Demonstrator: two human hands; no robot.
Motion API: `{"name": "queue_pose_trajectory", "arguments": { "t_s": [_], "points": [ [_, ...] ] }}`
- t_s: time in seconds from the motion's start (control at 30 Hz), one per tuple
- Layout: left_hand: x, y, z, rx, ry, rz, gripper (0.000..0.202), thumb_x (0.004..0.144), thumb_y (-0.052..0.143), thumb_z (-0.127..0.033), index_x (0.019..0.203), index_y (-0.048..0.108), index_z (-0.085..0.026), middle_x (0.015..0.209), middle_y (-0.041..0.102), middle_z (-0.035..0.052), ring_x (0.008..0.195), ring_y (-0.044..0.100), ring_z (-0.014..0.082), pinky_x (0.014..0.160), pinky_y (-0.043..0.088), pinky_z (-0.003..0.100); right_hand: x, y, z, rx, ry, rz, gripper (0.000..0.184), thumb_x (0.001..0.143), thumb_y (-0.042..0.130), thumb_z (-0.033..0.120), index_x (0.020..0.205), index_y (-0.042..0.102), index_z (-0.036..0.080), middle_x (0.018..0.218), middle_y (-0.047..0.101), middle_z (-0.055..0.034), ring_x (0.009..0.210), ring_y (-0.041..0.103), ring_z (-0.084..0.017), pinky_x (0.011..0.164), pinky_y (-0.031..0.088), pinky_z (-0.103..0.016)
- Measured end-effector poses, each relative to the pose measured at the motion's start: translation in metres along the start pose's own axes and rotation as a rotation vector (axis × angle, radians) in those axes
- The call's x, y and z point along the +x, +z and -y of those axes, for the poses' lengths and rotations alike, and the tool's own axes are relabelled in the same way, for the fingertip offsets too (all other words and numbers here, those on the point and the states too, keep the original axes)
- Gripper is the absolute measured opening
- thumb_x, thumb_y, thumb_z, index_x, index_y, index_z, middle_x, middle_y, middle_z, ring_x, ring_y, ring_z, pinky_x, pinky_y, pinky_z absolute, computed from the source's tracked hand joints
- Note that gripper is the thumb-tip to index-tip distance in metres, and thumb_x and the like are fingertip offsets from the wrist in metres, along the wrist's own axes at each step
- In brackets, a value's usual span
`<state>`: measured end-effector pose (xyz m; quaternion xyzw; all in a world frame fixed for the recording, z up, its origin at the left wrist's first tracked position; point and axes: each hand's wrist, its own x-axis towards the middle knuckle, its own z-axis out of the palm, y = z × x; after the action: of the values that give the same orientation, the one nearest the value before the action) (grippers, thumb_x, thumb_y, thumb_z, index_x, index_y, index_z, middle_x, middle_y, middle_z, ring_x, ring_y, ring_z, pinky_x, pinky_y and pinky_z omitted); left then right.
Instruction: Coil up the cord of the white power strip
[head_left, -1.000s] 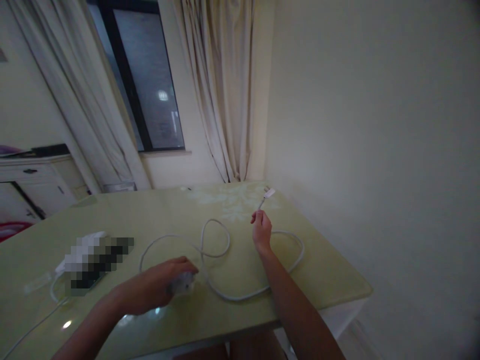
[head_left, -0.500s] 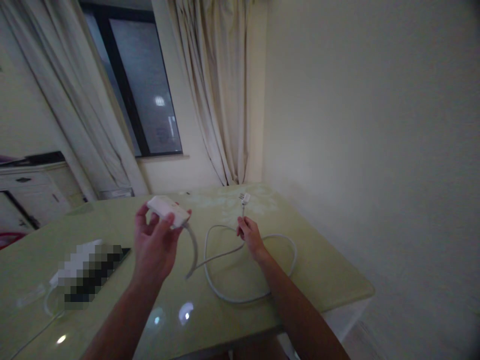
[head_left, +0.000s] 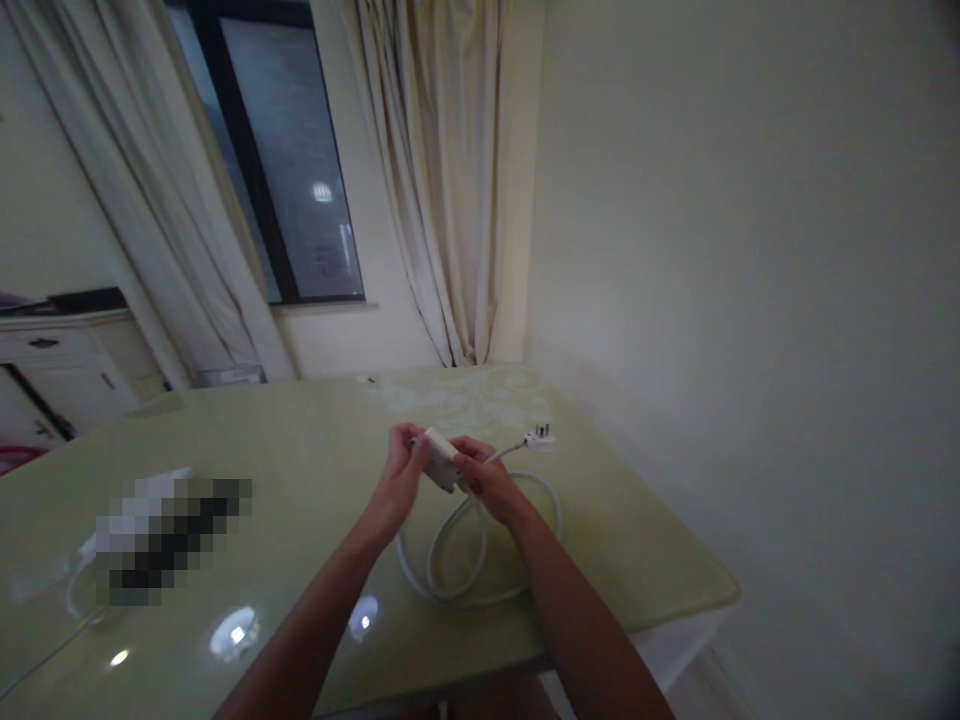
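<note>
A white rectangular block on a white power cord is held up over the table; its exact kind does not show. My left hand is closed round the block's left end, thumb on its face. At the block's right end my right hand is closed, its thumb touching the block and the cord passing through its fingers. Past these fingers the plug sticks out to the right, pins upward. The white power cord lies in loops on the table below, partly behind my right forearm.
The greenish, glossy table mirrors several lights. A blurred-out white and black item lies at its left, with a thin white cable. A wall borders the right side. Curtains and a cabinet stand beyond.
My left hand has brought the block right and down to my right hand, which now touches it too. The plug has swung right, and the cord loops have shifted.
</note>
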<state>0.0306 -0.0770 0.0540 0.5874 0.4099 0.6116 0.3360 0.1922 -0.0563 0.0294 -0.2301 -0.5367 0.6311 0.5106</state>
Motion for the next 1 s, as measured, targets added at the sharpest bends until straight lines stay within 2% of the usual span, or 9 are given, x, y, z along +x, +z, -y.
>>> {"name": "queue_pose_trajectory", "arguments": {
  "t_s": [0.1,0.2,0.33,0.5,0.63,0.73,0.8,0.87,1.0],
  "points": [
    [0.003,-0.021,0.014,-0.188,-0.14,-0.039,0.05,0.094,0.034,-0.069,0.113,0.046,-0.024,0.103,0.064,0.006,0.089,0.063,0.0185,0.079,0.053,0.035,0.001,0.001,0.003,-0.005,0.057,-0.022,0.045,0.068,0.084,0.044,0.104,0.073,0.02,0.081,0.072,-0.0006,0.051,0.047,-0.007,0.046,0.025,-0.019],
    [-0.014,-0.046,0.031,0.104,-0.186,-0.039,0.052,0.092,0.041,-0.068,0.113,0.051,-0.022,0.105,0.065,0.0096,0.095,0.063,0.0239,0.084,0.053,0.043,0.003,0.002,0.0,0.029,0.077,-0.057,0.049,0.066,0.086,0.04,0.109,0.072,0.021,0.082,0.075,-0.0015,0.053,0.054,-0.008,0.046,0.031,-0.018],
    [-0.065,-0.066,0.04,0.676,-0.004,0.335,0.037,0.087,0.06,-0.055,0.105,0.065,-0.023,0.118,0.061,0.0108,0.113,0.055,0.0297,0.101,0.045,0.052,0.007,0.002,-0.005,0.125,-0.004,-0.182,0.057,0.065,0.087,0.039,0.115,0.07,0.02,0.08,0.076,-0.0025,0.06,0.064,-0.013,0.053,0.045,-0.021],
    [-0.096,-0.084,0.036,0.8,0.155,0.733,0.03,0.088,0.065,-0.045,0.112,0.064,-0.028,0.13,0.06,0.0065,0.128,0.047,0.0264,0.107,0.042,0.041,0.011,-0.007,-0.004,0.225,-0.182,-0.427,0.052,0.066,0.086,0.038,0.112,0.07,0.019,0.079,0.076,-0.0021,0.06,0.065,-0.012,0.055,0.05,-0.021],
    [-0.054,-0.12,0.046,1.094,0.136,0.616,0.013,0.088,0.058,-0.026,0.098,0.067,-0.024,0.115,0.068,0.0075,0.111,0.06,0.0267,0.101,0.045,0.044,0.023,-0.023,0.012,0.174,-0.347,-0.673,0.048,0.067,0.084,0.043,0.105,0.07,0.017,0.078,0.075,-0.0029,0.061,0.065,-0.013,0.053,0.049,-0.021],
    [-0.008,-0.141,0.05,1.261,0.046,0.285,0.033,0.089,0.045,-0.012,0.111,0.068,-0.02,0.123,0.067,0.0135,0.117,0.06,0.03,0.103,0.044,0.049,0.041,-0.035,0.035,0.04,-0.532,-0.824,0.043,0.073,0.078,0.046,0.102,0.069,0.016,0.079,0.074,-0.0041,0.065,0.067,-0.014,0.057,0.051,-0.022],
    [0.009,-0.135,0.048,1.208,0.086,0.11,0.051,0.085,0.037,-0.003,0.127,0.062,-0.018,0.131,0.064,0.014,0.123,0.057,0.0272,0.106,0.043,0.048,0.051,-0.039,0.05,-0.113,-0.682,-0.889,0.039,0.079,0.073,0.046,0.102,0.069,0.015,0.086,0.074,-0.0061,0.073,0.067,-0.015,0.064,0.053,-0.024],
    [0.009,-0.108,0.043,1.065,0.175,0.105,0.053,0.087,0.034,-0.003,0.13,0.06,-0.019,0.128,0.065,0.0113,0.121,0.058,0.0225,0.108,0.043,0.043,0.055,-0.041,0.056,-0.29,-0.785,-0.935,0.036,0.085,0.069,0.045,0.103,0.07,0.015,0.091,0.073,-0.0069,0.075,0.066,-0.014,0.067,0.052,-0.025],
    [-0.02,-0.031,0.04,0.944,0.285,0.567,0.036,0.095,0.053,-0.037,0.128,0.061,-0.024,0.125,0.065,0.0101,0.116,0.058,0.026,0.102,0.044,0.043,0.045,-0.042,0.039,-0.615,-0.769,-0.926,0.034,0.091,0.063,0.045,0.105,0.07,0.015,0.087,0.071,-0.0037,0.06,0.054,-0.01,0.058,0.044,-0.022]
  ]
}}
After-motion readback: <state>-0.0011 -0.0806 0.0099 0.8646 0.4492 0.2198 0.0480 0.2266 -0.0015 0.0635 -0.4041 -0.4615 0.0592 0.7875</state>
